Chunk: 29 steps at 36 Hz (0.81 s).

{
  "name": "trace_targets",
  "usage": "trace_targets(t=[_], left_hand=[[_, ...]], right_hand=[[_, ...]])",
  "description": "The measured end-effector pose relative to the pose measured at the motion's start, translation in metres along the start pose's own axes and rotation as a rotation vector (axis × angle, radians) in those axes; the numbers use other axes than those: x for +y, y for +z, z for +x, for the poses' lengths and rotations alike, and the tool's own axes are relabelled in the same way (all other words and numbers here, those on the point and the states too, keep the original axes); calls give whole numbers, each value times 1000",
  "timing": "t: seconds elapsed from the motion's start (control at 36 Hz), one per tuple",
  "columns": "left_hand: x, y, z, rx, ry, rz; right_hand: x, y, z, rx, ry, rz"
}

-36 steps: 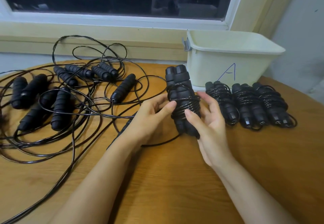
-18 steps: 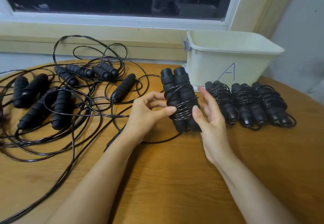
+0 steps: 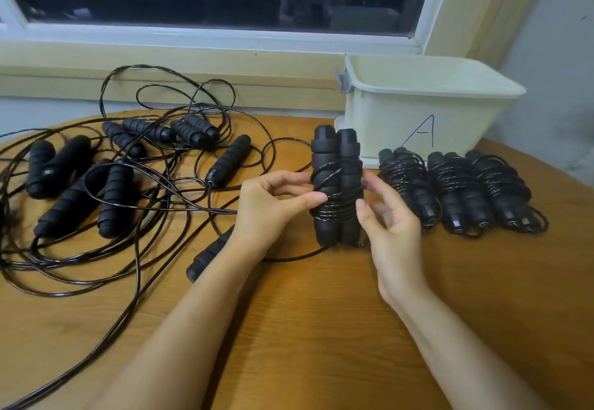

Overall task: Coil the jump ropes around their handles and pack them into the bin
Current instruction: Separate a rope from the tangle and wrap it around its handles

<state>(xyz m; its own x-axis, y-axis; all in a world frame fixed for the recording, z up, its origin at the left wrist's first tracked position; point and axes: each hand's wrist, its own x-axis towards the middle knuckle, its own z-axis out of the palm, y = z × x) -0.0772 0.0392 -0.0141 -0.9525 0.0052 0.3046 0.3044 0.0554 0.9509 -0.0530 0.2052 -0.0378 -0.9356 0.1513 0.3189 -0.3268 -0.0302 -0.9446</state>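
Jump rope bundle [image 3: 337,184] pinched by left hand [image 3: 273,210], right hand [image 3: 392,229] grip unclear, coiled bundles [image 3: 450,191] fronting bin [image 3: 401,120]

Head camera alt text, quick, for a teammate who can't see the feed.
Left hand grips an upright pair of black handles half wrapped in cord, while the right hand touches the coils. Three coiled bundles lie on the wooden table before a cream bin marked A; tangled loose ropes sprawl at left.

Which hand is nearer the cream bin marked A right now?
Right. The right hand sits in front of the bin, near its left corner; the left hand is farther left, beyond the handle pair it grips.
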Motion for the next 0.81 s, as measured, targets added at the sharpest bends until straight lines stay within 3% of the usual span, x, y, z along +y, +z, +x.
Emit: trace_targets(t=[0.28,0.44,0.81], left_hand=[[-7,1,-1,85,145,127],[-9,0,0,2,298,250],[-14,1,1,-212,315,277]], right_hand=[[4,1,-4,-145,-75,-254],[-3,0,-2,-163,-69,-313],[-4,-1,1,-109,-49,-234]])
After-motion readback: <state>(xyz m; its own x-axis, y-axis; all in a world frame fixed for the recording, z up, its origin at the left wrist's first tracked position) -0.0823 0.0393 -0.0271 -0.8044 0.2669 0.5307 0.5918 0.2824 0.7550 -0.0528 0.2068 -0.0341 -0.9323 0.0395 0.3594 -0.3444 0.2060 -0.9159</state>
